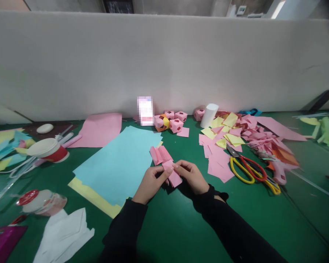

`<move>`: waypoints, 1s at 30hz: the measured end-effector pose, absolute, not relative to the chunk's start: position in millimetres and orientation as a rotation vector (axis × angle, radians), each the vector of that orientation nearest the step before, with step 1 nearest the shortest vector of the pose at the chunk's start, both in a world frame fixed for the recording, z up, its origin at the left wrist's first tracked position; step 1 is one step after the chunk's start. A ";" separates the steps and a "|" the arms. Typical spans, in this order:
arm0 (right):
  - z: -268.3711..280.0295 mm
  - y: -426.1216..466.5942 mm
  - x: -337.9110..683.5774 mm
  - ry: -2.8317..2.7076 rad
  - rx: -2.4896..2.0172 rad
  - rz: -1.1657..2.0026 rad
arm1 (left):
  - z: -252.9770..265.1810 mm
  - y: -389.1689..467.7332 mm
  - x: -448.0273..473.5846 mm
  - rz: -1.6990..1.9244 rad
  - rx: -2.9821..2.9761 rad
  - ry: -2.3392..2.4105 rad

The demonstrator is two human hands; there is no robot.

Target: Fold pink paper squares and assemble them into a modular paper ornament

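Between my two hands is a small piece of pink paper with fold lines. My left hand pinches its left side with thumb and fingers. On the other side, the fingertips of my right hand close on its upper edge. Just beyond lie folded pink paper pieces on the green table. Farther back sit several pink folded paper balls, one of them with orange and yellow parts, beside a flat pink square.
Blue sheets over yellow ones lie left. Scissors with red and yellow handles, pink squares and a pink glue gun are right. A paper cup and a jar lie left. A white partition stands behind.
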State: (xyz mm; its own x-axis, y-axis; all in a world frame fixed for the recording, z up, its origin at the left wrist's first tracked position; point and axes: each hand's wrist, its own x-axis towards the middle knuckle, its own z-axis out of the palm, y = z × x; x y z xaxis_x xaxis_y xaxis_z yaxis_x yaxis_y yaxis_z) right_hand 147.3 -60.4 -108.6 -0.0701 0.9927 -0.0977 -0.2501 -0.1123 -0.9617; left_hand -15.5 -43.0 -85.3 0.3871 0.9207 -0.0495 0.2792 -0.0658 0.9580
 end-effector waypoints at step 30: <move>-109.0 -66.9 137.9 -1.181 -1.182 1.195 | -92.0 -38.4 -14.1 0.789 1.548 1.070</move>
